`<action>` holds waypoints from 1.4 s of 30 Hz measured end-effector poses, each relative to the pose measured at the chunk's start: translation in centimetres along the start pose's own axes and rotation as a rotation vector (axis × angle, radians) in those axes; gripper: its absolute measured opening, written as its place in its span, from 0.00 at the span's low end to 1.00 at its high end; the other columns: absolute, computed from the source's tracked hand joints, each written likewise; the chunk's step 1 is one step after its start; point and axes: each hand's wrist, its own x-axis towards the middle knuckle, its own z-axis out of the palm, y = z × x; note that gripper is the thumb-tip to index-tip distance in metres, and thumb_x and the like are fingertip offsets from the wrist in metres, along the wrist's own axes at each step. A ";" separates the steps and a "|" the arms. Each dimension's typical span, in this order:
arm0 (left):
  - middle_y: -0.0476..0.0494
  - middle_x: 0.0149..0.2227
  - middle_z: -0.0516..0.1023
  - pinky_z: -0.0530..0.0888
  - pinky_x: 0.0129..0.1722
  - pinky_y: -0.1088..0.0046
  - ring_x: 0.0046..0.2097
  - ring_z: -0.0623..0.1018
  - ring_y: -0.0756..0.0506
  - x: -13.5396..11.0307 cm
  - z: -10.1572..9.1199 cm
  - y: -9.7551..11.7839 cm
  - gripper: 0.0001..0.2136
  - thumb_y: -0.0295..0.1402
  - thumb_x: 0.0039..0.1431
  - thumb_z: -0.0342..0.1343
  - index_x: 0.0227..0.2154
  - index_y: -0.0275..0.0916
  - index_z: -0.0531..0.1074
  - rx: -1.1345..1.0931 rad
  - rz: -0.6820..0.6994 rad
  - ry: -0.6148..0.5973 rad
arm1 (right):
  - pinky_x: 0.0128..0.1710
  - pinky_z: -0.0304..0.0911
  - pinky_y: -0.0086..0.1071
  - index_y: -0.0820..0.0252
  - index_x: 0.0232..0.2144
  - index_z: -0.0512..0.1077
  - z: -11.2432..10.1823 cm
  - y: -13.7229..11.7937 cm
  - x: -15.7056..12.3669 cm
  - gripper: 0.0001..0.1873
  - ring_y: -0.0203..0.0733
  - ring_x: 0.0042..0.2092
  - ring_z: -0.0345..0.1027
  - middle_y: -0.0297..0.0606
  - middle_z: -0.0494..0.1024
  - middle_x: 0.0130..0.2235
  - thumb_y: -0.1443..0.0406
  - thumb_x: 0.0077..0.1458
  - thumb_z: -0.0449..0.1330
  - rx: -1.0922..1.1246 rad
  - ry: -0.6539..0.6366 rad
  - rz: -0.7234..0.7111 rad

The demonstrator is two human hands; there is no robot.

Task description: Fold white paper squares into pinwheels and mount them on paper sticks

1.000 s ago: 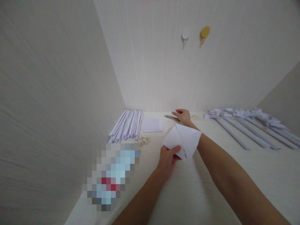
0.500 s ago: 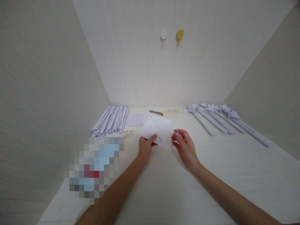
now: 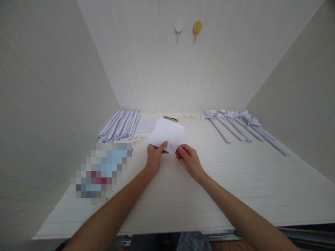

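Note:
A white square of paper (image 3: 167, 134), creased along its diagonals and cut near the lower corner, is held above the pale table (image 3: 209, 181). My left hand (image 3: 154, 157) pinches its lower left edge with the thumb on top. My right hand (image 3: 190, 160) pinches the lower right edge beside it. The two hands are close together at the sheet's near corner.
Rolled white paper sticks (image 3: 119, 125) lie at the back left beside a stack of white squares (image 3: 145, 124). Scissors (image 3: 170, 118) lie near the back wall. Finished paper pinwheels on sticks (image 3: 232, 122) lie at the back right. Small pale bits (image 3: 137, 139) and a blurred-out object (image 3: 103, 169) sit left.
My right hand left the scissors at the back, came toward me and took hold of the paper's right edge. My left hand kept its grip throughout.

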 end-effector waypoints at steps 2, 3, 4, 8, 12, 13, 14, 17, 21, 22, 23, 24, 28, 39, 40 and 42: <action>0.49 0.21 0.74 0.69 0.20 0.77 0.23 0.71 0.51 -0.4 0.1 0.0 0.12 0.33 0.34 0.62 0.24 0.32 0.71 0.030 0.011 -0.027 | 0.22 0.54 0.27 0.61 0.18 0.65 0.2 -0.2 -0.3 0.13 0.30 0.21 0.58 0.29 0.66 0.18 0.57 0.44 0.57 -0.051 -0.025 0.010; 0.49 0.21 0.74 0.68 0.19 0.78 0.22 0.71 0.52 -0.5 0.2 0.0 0.11 0.33 0.34 0.62 0.23 0.32 0.71 0.045 0.020 -0.036 | 0.21 0.52 0.27 0.61 0.18 0.64 0.2 -0.2 -0.3 0.13 0.30 0.20 0.57 0.29 0.65 0.17 0.57 0.45 0.56 -0.070 -0.033 0.015; 0.49 0.20 0.73 0.67 0.18 0.78 0.22 0.71 0.52 -0.6 0.2 0.0 0.11 0.33 0.35 0.62 0.23 0.32 0.71 0.063 0.031 -0.046 | 0.20 0.51 0.27 0.61 0.17 0.64 0.2 -0.2 -0.4 0.13 0.30 0.19 0.56 0.29 0.64 0.16 0.57 0.45 0.56 -0.088 -0.042 0.019; 0.49 0.20 0.73 0.67 0.19 0.78 0.21 0.70 0.52 -0.7 0.1 -0.2 0.10 0.34 0.37 0.61 0.22 0.32 0.71 0.108 0.060 -0.079 | 0.20 0.50 0.27 0.60 0.17 0.63 0.2 -0.1 -0.5 0.12 0.30 0.19 0.55 0.28 0.63 0.16 0.60 0.45 0.55 -0.153 -0.056 -0.007; 0.48 0.21 0.74 0.69 0.21 0.77 0.22 0.72 0.51 -0.7 0.2 -0.3 0.11 0.35 0.36 0.61 0.23 0.32 0.72 0.118 0.025 -0.088 | 0.20 0.50 0.27 0.59 0.16 0.61 0.2 -0.3 -0.5 0.12 0.30 0.19 0.54 0.27 0.61 0.16 0.61 0.47 0.54 -0.214 -0.024 -0.039; 0.47 0.22 0.75 0.69 0.21 0.77 0.23 0.72 0.51 -0.7 0.2 -0.2 0.11 0.35 0.36 0.61 0.23 0.32 0.72 0.126 0.017 -0.087 | 0.20 0.50 0.27 0.59 0.16 0.61 0.2 -0.4 -0.6 0.12 0.30 0.19 0.54 0.27 0.61 0.16 0.61 0.47 0.54 -0.221 -0.018 -0.041; 0.47 0.22 0.75 0.69 0.21 0.77 0.23 0.72 0.51 -0.8 0.3 -0.1 0.11 0.35 0.35 0.62 0.22 0.32 0.72 0.139 0.010 -0.084 | 0.20 0.50 0.27 0.59 0.16 0.61 0.2 -0.5 -0.6 0.12 0.30 0.19 0.54 0.27 0.61 0.15 0.61 0.47 0.54 -0.227 -0.014 -0.041; 0.46 0.20 0.74 0.68 0.19 0.77 0.22 0.71 0.51 -0.9 0.5 0.1 0.10 0.35 0.35 0.61 0.21 0.32 0.72 0.178 0.007 -0.075 | 0.20 0.50 0.27 0.59 0.16 0.61 0.3 -0.4 -0.5 0.13 0.30 0.19 0.54 0.27 0.62 0.16 0.60 0.48 0.53 -0.238 -0.015 -0.042; 0.48 0.19 0.73 0.66 0.18 0.77 0.21 0.70 0.51 -0.9 0.5 0.2 0.09 0.34 0.35 0.61 0.19 0.33 0.72 0.197 0.050 -0.033 | 0.20 0.50 0.27 0.59 0.16 0.63 0.3 -0.1 -0.4 0.13 0.31 0.19 0.55 0.28 0.63 0.16 0.59 0.47 0.54 -0.244 -0.060 -0.026; 0.48 0.19 0.73 0.66 0.18 0.77 0.20 0.70 0.51 -0.9 0.5 0.2 0.09 0.34 0.35 0.61 0.18 0.33 0.71 0.210 0.055 -0.020 | 0.20 0.50 0.27 0.59 0.16 0.63 0.3 -0.1 -0.4 0.12 0.31 0.19 0.55 0.28 0.63 0.16 0.60 0.46 0.55 -0.246 -0.074 -0.017; 0.48 0.18 0.73 0.66 0.18 0.77 0.20 0.70 0.51 -0.9 0.5 0.2 0.09 0.34 0.35 0.61 0.17 0.33 0.71 0.223 0.058 -0.008 | 0.19 0.49 0.27 0.59 0.16 0.62 0.3 -0.1 -0.4 0.12 0.31 0.18 0.54 0.27 0.63 0.15 0.60 0.45 0.56 -0.249 -0.088 -0.007; 0.48 0.18 0.73 0.65 0.18 0.77 0.20 0.70 0.51 -0.9 0.4 0.2 0.09 0.34 0.35 0.61 0.16 0.33 0.71 0.238 0.060 0.000 | 0.19 0.49 0.27 0.59 0.15 0.62 0.3 0.0 -0.3 0.11 0.30 0.18 0.54 0.27 0.63 0.15 0.61 0.44 0.57 -0.252 -0.098 0.001; 0.48 0.17 0.72 0.65 0.19 0.77 0.20 0.70 0.51 -0.8 0.4 0.3 0.09 0.34 0.36 0.61 0.14 0.33 0.70 0.280 0.067 0.027 | 0.18 0.46 0.27 0.59 0.15 0.62 0.2 0.0 -0.3 0.11 0.30 0.18 0.52 0.26 0.61 0.14 0.62 0.42 0.58 -0.264 -0.119 0.012; 0.47 0.20 0.75 0.67 0.21 0.77 0.23 0.71 0.50 -1.2 0.6 0.4 0.06 0.31 0.34 0.62 0.18 0.33 0.73 0.280 0.050 -0.068 | 0.18 0.47 0.25 0.59 0.21 0.63 -1.4 -0.7 0.8 0.13 0.28 0.18 0.52 0.25 0.61 0.17 0.57 0.38 0.61 0.178 0.236 -0.015; 0.47 0.21 0.75 0.68 0.21 0.76 0.23 0.72 0.49 -1.3 0.6 0.4 0.06 0.31 0.34 0.62 0.18 0.34 0.73 0.283 0.045 -0.094 | 0.17 0.47 0.25 0.59 0.22 0.65 -1.6 -0.7 1.0 0.13 0.28 0.18 0.51 0.24 0.61 0.16 0.57 0.38 0.62 0.179 0.249 -0.031; 0.46 0.21 0.76 0.68 0.21 0.76 0.24 0.72 0.48 -1.4 0.6 0.2 0.06 0.30 0.35 0.61 0.19 0.34 0.74 0.296 0.035 -0.138 | 0.17 0.48 0.25 0.59 0.22 0.67 -1.9 -0.6 1.2 0.12 0.28 0.18 0.52 0.24 0.60 0.16 0.57 0.37 0.62 0.168 0.279 -0.062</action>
